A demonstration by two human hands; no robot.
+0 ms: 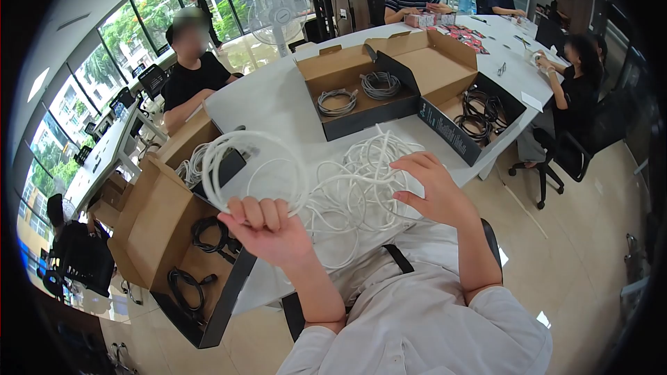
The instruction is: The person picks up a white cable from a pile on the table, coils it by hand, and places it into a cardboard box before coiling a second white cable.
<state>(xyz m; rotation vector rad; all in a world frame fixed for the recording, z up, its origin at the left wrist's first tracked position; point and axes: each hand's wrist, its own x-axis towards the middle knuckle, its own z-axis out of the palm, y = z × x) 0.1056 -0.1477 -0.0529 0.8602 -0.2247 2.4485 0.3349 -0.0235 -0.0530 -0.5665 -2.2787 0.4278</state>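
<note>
My left hand (269, 229) is closed around the lower side of a coil of white cable (300, 173), raised above the table in loose round loops. A tangled pile of white cable (361, 179) lies on the table in front of me, with strands trailing toward the table's near edge. At the pile's right side is my right hand (436, 191), its thumb and fingers apart and curved toward the strands. I see nothing gripped in it. Whether its fingertips touch the cable is hard to tell.
Open cardboard boxes stand around the pile: one with black cables (198, 292), one with white cable (191, 167), one with grey coils (337, 103), one with dark cables (479, 114). Several people sit around the white table (253, 107). A fan (278, 17) stands behind.
</note>
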